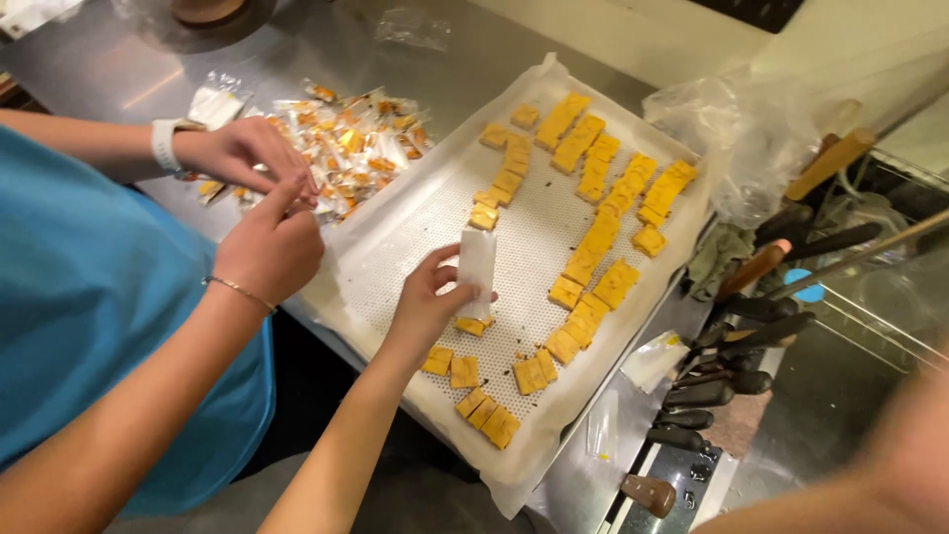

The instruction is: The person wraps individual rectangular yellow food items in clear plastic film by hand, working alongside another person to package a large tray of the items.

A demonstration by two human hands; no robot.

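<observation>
My left hand (427,302) reaches over the near part of a baking tray (395,247) lined with white perforated paper. Its fingers pinch a small white wrapper (477,265), held upright just above one orange-yellow candy piece (473,325). Many more such candy squares (593,227) lie in rows across the tray. Of my right arm only a blurred forearm (880,465) shows at the bottom right corner; the hand itself is out of the picture.
A co-worker in a blue shirt stands at the left, both hands (262,198) working a piece by a pile of wrapped candies (356,143). Several dark-handled knives (732,346) and a crumpled plastic bag (741,138) lie right of the tray on the steel counter.
</observation>
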